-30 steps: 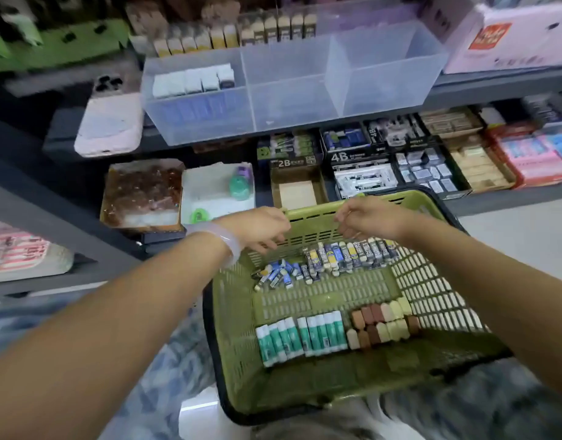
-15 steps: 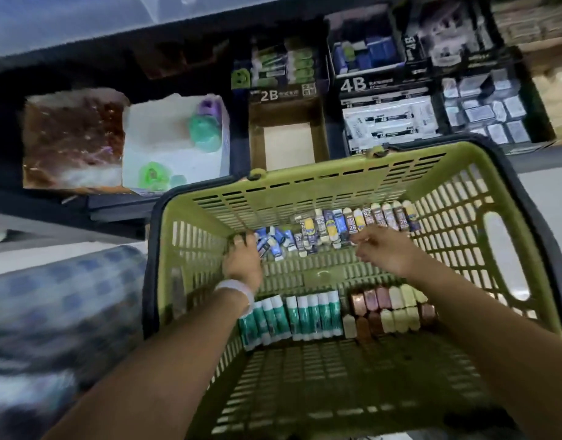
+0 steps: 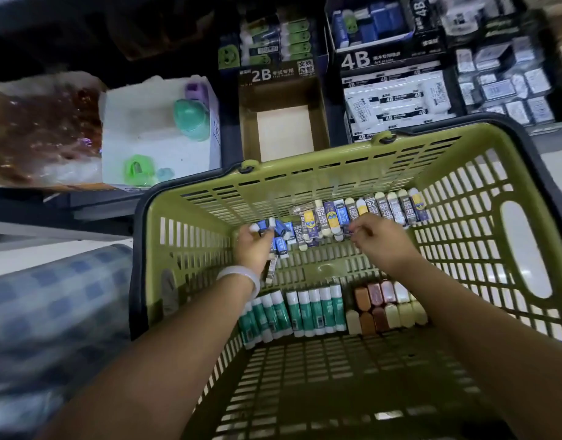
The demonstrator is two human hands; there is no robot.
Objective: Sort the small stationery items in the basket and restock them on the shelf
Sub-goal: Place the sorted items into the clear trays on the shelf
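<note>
- Two hands down in the green basket (image 3: 305,182) now, both at the far row of 2B erasers (image 3: 362,214).
- We'd gather only matching sleeves, keep them lined up, then lift them together toward the empty 2B box (image 3: 283,122) just beyond the far rim.
- Our left hand (image 3: 252,249) curls round a few blue erasers (image 3: 278,236) at the row's left end.
- Our right hand (image 3: 376,241) has its fingers curled at the row's near edge; whether it pinches one, we cannot tell.
- Glue sticks (image 3: 292,309) and brown erasers (image 3: 384,306) lie nearer us, untouched.
</note>
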